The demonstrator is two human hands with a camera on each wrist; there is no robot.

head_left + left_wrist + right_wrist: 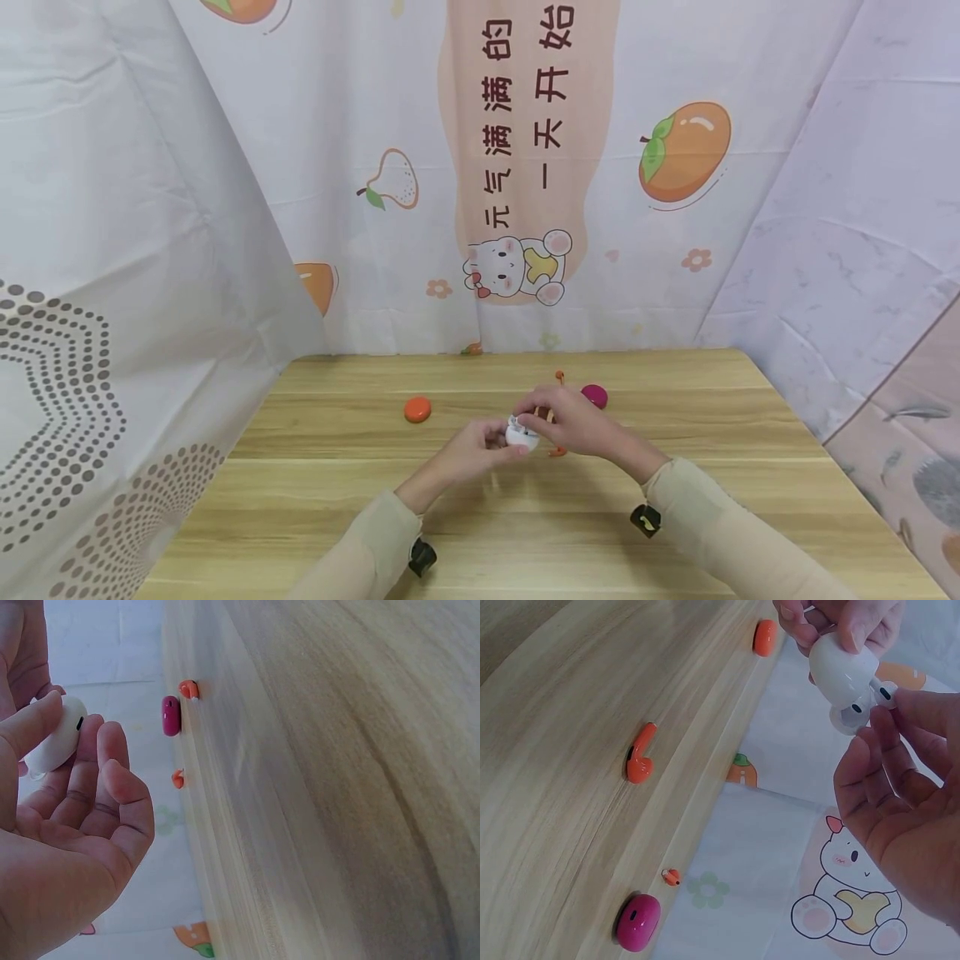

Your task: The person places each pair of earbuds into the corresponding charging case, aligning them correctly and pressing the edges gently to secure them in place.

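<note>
My left hand [474, 454] holds a white earbud case [841, 669] above the table, its thumb and fingers around the body. At the case's mouth my right hand [573, 421] pinches a white earbud [886, 693] between thumb and forefinger. A second white earbud [857, 709] shows beside it at the mouth. In the left wrist view the case [58, 739] partly hides behind the left thumb, and the earbuds cannot be seen there.
On the wooden table [337, 500] lie two orange earbuds, a nearer earbud [557, 452] and a farther earbud [559, 377]. A magenta case [595, 396] sits right of them, an orange case [417, 409] to the left. A printed curtain [390, 275] hangs behind.
</note>
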